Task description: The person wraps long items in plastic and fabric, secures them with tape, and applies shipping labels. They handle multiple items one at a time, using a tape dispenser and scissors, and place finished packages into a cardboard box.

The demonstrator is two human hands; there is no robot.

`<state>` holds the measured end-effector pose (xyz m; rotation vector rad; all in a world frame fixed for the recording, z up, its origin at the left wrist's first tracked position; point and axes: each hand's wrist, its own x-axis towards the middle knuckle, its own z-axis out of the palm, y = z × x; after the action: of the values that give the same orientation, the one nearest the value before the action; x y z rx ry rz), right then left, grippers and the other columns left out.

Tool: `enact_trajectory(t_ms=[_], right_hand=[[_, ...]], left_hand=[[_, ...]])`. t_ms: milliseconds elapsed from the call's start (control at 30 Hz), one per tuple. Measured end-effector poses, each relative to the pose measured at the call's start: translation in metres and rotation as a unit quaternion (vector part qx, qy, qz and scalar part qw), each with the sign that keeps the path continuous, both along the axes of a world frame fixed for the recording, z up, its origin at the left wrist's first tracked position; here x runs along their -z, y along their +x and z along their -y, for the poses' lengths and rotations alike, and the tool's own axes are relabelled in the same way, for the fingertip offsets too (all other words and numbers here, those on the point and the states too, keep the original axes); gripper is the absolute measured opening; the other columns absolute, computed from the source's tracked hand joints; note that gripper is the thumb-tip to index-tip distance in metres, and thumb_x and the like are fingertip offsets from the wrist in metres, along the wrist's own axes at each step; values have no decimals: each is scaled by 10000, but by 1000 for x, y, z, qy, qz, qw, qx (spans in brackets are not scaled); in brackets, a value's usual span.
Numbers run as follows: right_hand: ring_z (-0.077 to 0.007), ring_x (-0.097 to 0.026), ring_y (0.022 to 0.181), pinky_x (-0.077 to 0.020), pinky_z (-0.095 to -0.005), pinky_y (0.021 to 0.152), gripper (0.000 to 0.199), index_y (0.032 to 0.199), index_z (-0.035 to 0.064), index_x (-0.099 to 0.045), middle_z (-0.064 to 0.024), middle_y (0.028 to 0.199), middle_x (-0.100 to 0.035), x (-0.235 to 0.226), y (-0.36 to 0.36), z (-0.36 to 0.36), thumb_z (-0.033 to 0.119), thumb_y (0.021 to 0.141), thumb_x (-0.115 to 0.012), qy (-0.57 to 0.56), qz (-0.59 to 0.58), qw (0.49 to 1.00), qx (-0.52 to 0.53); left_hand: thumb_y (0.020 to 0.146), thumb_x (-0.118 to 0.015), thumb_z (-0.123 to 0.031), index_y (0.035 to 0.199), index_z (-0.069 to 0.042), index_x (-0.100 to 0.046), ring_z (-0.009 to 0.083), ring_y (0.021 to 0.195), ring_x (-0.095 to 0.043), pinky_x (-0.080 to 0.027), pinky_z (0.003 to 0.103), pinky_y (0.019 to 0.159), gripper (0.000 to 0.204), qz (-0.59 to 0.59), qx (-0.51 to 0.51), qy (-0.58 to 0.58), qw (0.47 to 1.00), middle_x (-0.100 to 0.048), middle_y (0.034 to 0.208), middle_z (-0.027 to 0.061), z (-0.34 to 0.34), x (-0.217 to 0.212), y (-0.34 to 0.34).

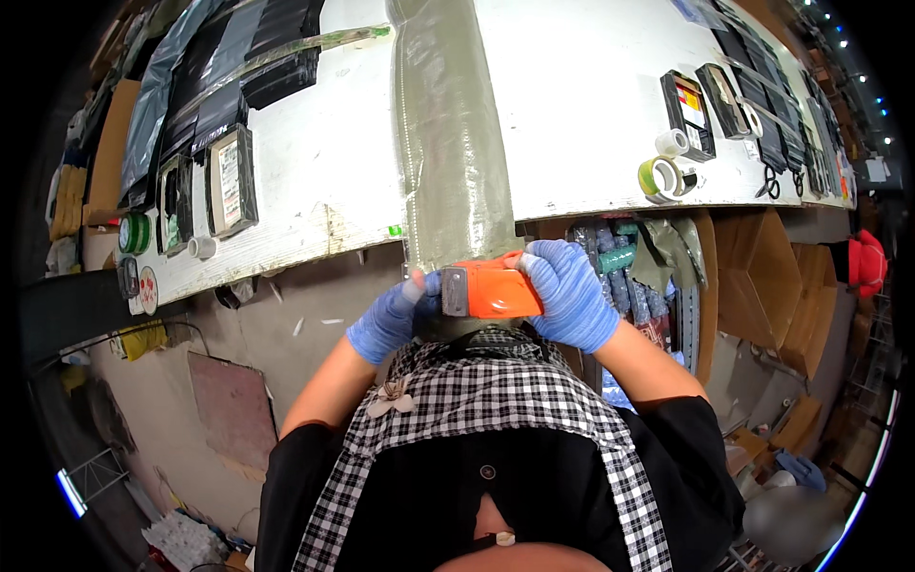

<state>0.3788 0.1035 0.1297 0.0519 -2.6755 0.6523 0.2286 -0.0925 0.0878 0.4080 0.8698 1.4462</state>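
A long grey-green translucent plastic sleeve (453,143) runs across the white table (581,95) and over its front edge toward my body. My right hand (575,291), in a blue knit glove, is closed round the right end of an orange handheld tool (500,288). The tool has a grey block at its left end and lies across the sleeve's near end; its exact kind is unclear. My left hand (386,316), gloved too with a bare thumb tip, pinches the sleeve's left edge beside the grey block. Some left fingers are hidden behind the tool.
Dark folded plastic bags (276,57) lie at the table's far left, near a black open box (232,181). On the right are tape rolls (660,178), another black box (688,114) and scissors (770,183). Below the edge stand cardboard boxes (758,276) and rolled packets (615,272).
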Motion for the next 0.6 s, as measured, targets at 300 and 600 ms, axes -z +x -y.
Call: enact_trajectory(t_ms=[300,600], right_hand=[[-338,-598,761,-479,-449,672,389,1063,55,-561,-141,879,-596,2,-2,-40,83,690,-668,78,12,996,-38],[-343,-583,934,-480,-416,860,438,1134,81,-540,-147,983,-595,167,28,-79,47,712,-653,0,181,977,116]], left_hand=[[988,-531,-262,948,-25,-666,98,814,-566,-475,258,812,276,-157,-227,-177,945,-644,875,12,27,29,6],[937,-600,-166,1007,-21,-658,133,814,-582,-499,287,780,171,-114,-183,-325,921,-669,894,33,-3,221,10]])
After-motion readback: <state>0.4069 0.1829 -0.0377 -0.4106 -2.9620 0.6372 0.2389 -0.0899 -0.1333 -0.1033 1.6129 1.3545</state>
